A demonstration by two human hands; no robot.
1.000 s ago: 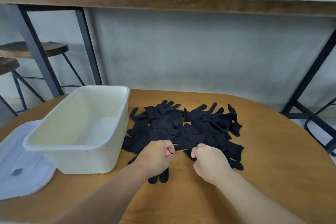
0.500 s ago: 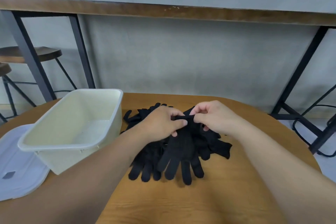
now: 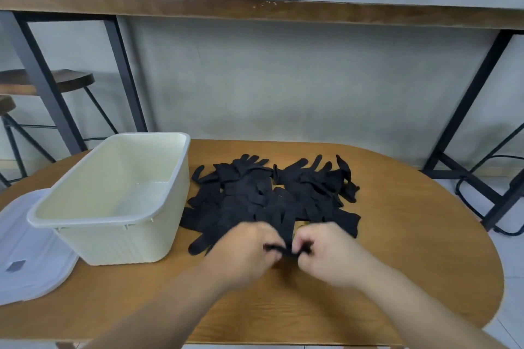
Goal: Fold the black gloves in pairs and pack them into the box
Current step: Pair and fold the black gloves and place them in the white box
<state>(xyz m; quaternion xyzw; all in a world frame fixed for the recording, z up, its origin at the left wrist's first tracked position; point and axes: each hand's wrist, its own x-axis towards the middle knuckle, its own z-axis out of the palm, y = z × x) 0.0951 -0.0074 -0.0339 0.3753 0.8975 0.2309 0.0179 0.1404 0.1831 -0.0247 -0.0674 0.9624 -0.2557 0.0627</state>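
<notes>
2 hands, left hand (image 3: pixel 246 252) and right hand (image 3: pixel 329 252), pinch 1 black glove (image 3: pixel 285 231) by its cuff; 1 box (image 3: pixel 167 178) holds nothing; glove pile (image 3: pixel 272 190) uncountable.

The black gloves (image 3: pixel 272 198) are matt knitted cloth, soft and lightless. The box (image 3: pixel 119 238) at the table's left edge is cream plastic, smooth inside with fine ribbing on its outer walls. Its lid (image 3: pixel 28 258) looks like pale, faintly glossy plastic. The table (image 3: pixel 411 249) is warm wood with visible grain, satin finish. The stool (image 3: pixel 65 79) has a dark wooden seat on matt black metal legs.
</notes>
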